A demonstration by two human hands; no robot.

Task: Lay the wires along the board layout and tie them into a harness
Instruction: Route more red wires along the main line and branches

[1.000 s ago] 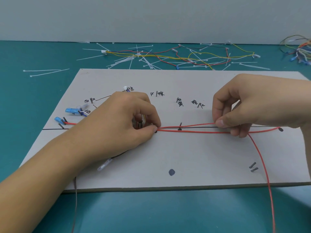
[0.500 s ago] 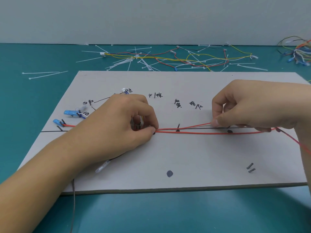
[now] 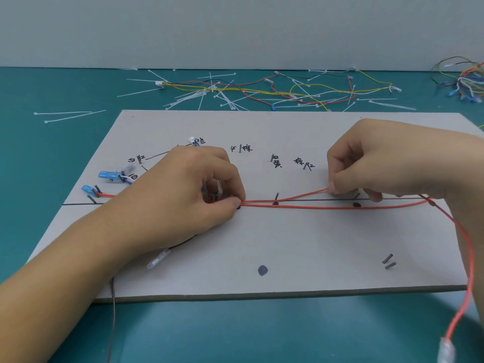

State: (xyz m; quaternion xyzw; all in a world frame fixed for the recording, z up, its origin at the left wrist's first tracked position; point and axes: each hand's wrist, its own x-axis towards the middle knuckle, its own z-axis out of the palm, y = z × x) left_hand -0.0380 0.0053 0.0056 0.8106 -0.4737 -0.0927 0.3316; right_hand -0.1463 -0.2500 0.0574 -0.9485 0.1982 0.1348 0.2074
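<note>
A grey layout board (image 3: 301,239) with nails, black dots and handwritten labels lies on the teal table. Two red wires (image 3: 309,205) run along its black centre line. My left hand (image 3: 183,197) pinches them against the board near the middle. My right hand (image 3: 379,166) pinches the upper red wire at its fingertips. The lower red wire bends at the right end of the line and hangs off the board's front right, ending in a clear terminal (image 3: 446,353). Blue terminals (image 3: 110,176) sit on nails at the left.
Loose white cable ties (image 3: 207,96) and coloured wires (image 3: 301,91) lie scattered behind the board. Another wire bundle (image 3: 466,82) sits at the far right. A thin dark wire (image 3: 113,318) hangs off the board's front left, with a clear terminal (image 3: 158,259) near my left wrist.
My right hand has slid rightward along the centre line, stretching the red wires. The loose tail of the lower wire has swung out to the right, and its terminal now shows.
</note>
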